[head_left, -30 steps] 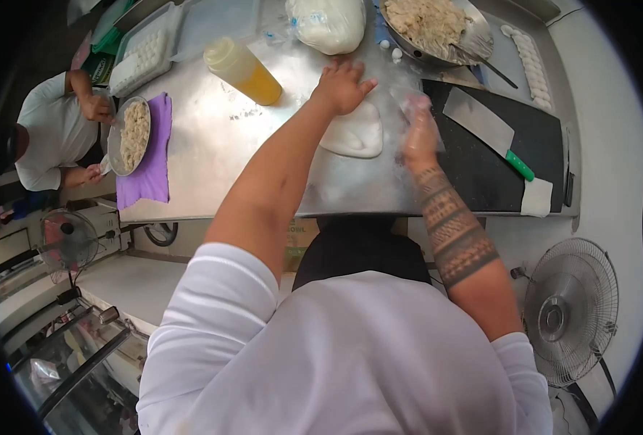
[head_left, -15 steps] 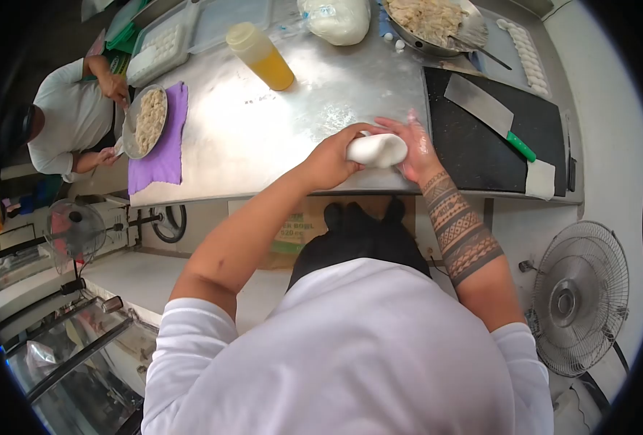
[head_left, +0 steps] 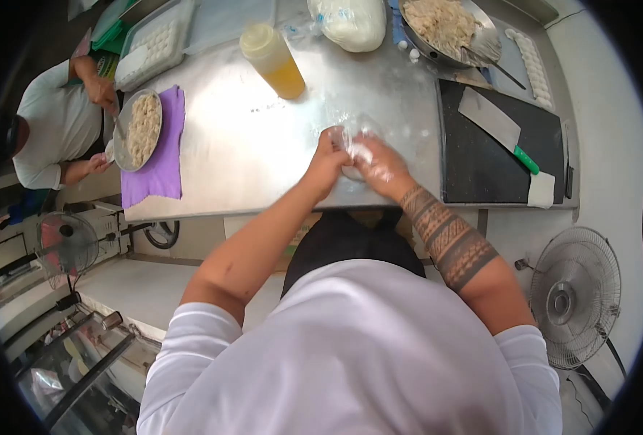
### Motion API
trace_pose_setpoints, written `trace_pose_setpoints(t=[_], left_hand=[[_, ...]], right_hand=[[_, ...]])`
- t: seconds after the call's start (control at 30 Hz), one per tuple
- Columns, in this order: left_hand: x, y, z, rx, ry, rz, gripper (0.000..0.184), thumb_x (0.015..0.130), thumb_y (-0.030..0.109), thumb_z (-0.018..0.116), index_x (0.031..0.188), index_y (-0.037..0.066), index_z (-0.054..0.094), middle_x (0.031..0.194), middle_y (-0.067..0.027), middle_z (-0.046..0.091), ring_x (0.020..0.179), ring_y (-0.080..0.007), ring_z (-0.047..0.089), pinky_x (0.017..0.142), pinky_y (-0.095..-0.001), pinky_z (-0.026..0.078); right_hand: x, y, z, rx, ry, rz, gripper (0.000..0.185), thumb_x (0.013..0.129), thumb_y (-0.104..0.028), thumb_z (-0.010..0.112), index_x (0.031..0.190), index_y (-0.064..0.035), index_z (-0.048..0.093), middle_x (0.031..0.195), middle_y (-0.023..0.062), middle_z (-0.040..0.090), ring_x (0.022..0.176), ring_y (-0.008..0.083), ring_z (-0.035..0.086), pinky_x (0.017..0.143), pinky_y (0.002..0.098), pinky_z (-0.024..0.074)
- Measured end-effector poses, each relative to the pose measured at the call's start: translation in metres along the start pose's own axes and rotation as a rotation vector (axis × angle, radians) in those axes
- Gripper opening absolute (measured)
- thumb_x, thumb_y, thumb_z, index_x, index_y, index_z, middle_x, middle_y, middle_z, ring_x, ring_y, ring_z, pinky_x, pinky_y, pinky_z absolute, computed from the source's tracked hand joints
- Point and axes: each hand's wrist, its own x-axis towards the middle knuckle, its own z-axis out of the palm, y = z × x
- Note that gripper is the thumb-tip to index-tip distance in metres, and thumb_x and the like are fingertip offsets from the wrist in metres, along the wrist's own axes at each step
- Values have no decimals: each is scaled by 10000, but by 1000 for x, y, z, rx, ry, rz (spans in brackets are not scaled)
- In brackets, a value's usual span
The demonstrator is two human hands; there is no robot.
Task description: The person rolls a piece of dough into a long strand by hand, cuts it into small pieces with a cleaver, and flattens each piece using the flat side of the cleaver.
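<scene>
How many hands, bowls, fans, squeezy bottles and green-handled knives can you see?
Hands: 4 (left hand, right hand, co-worker's hands)
Bowls: 2
Fans: 2
Squeezy bottle: 1
Green-handled knife: 1
Total: 10

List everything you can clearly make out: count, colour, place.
dough: one, white, mostly hidden between hands
table: one, silver, centre
squeeze bottle: one, translucent, yellow contents, on table
wrapped bundle: one, white, table's far side
bowls: two, silver, beige filling, top right and left
utensil: one, dark handle, on right bowl
trays of white pieces: two, pale, top right and left
board: one, black, table's right
cleaver: one, silver, green handle, on board
cloth or paper: one, white, board's near edge
towel: one, purple, table's left end
fans: two, grey, lower left and right
co-worker: one, white shirt, left
left hand: one, centre
right hand: one, centre, shiny plastic
</scene>
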Motion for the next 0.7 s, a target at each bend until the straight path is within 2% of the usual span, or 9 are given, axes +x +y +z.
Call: trace_pose_setpoints(t=[0.1,0.13,0.17,0.2,0.3,0.4,0.6,0.63,0.7], left_hand=[[-16,9,14,935,173,736,601,817,241,700,1374,51,582,1364,-255,611,1302,-439,561,1135,-485,428],[-11,6,27,939,112,960,542,768,249,697,1286,95,652,1402,-232,607,1311,-437,558,1135,-539,412],[-9,11,38,1051,-43,992,486,763,259,692,1222,100,677,1423,-217,605,1314,-428,563,1123,-554,415],[-8,16,44,1161,-204,1016,433,758,270,688,1158,105,703,1444,-202,604,1317,-420,567,1111,-569,417],[9,4,35,1143,-323,1005,373,757,298,686,1077,109,718,1474,-179,600,1308,-415,577,1099,-581,420],[35,-2,36,1111,-356,999,405,758,316,677,1106,112,708,1461,-182,611,1292,-407,586,1105,-576,418],[87,13,52,1083,-294,994,497,757,315,667,1194,79,688,1485,-185,580,1335,-387,558,1147,-556,394],[95,17,55,1067,-268,1023,505,758,310,667,1206,79,685,1486,-189,577,1332,-390,559,1149,-552,394],[104,21,60,1034,-220,1079,520,759,301,668,1229,79,680,1487,-196,571,1325,-396,559,1153,-544,394]], right_hand=[[3,-13,1,-81,-73,-69,458,961,-244,684,1370,-47,628,1451,200,625,1401,415,537,1181,477,427],[9,-10,3,-50,-73,-106,457,961,-236,669,1374,-46,628,1453,192,627,1412,410,529,1189,477,421],[7,3,16,134,-39,-168,501,1015,-282,562,1478,-90,571,1587,168,516,1515,344,431,1250,440,355],[7,12,24,41,-48,-180,510,1024,-291,542,1495,-95,552,1605,162,490,1527,334,410,1259,436,339],[15,35,41,-237,-64,-206,538,1049,-316,482,1546,-110,497,1659,142,414,1564,304,346,1286,424,289],[27,54,40,-524,-100,-219,566,1075,-341,423,1598,-124,442,1713,122,338,1600,273,282,1312,412,240],[80,72,12,-706,-103,-143,608,1103,-360,349,1668,-140,310,1767,84,206,1637,258,156,1342,417,124],[85,67,-1,-613,-81,-161,573,1105,-331,396,1621,-81,396,1743,123,282,1633,281,195,1333,416,164],[95,59,-10,-854,-108,-162,601,1082,-336,417,1629,-89,377,1742,143,267,1628,303,195,1335,426,151]])
